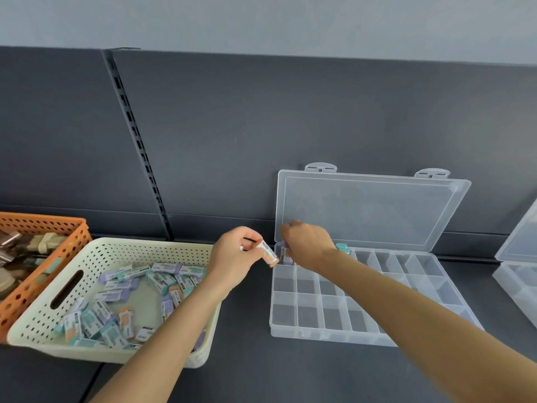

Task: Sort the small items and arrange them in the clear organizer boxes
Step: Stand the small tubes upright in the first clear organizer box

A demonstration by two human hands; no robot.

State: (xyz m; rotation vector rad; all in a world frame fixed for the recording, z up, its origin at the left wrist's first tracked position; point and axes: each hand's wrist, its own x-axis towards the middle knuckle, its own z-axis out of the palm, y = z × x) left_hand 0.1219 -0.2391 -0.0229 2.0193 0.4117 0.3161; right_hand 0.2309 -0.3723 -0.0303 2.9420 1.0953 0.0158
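Observation:
My left hand (235, 257) pinches an orange-capped eraser (268, 253) just left of the clear organizer box (360, 324), above its back left corner. My right hand (306, 244) reaches into the back left compartment, fingers curled down onto a purple eraser (286, 254) standing there. A teal eraser (343, 248) stands in a back compartment just right of that hand. The box lid (366, 207) leans open against the dark back panel. The cream perforated basket (96, 251) at the left holds several purple, teal and orange erasers (162, 279).
An orange perforated basket (43, 225) with beige and metallic items sits at the far left. A second clear organizer (520, 274) stands open at the right edge. A slotted shelf upright (136, 141) runs down the back panel. Everything rests on a dark shelf (250, 359).

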